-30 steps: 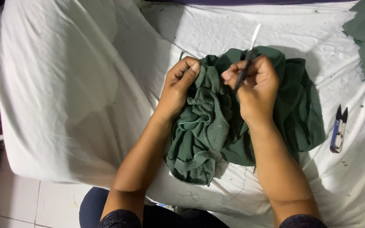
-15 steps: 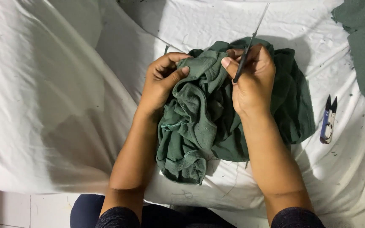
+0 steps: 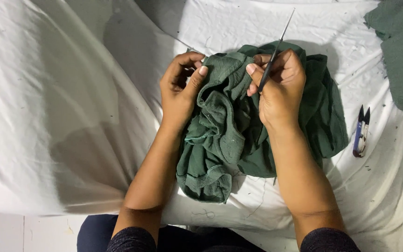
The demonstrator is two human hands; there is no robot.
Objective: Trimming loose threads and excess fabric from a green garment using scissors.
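A bunched dark green cloth (image 3: pixel 229 135) lies on a white sheet (image 3: pixel 61 93) in front of me. My left hand (image 3: pixel 180 91) grips the cloth's upper left fold, thumb pressed on the fabric. My right hand (image 3: pixel 281 91) pinches a thin dark hook-like needle tool (image 3: pixel 276 49) between thumb and fingers, its shaft pointing up and away, its lower end at the cloth's top edge. Both hands rest on the cloth, close together.
Small blue-handled thread snips (image 3: pixel 361 133) lie on the sheet to the right. Another piece of green fabric (image 3: pixel 399 51) sits at the upper right corner. Thread bits dot the sheet. Tiled floor (image 3: pixel 5 233) shows at lower left.
The view has shifted, so cloth and hands sit more central. My right hand holds the thin tool lower against the cloth's top edge. Left hand keeps its grip.
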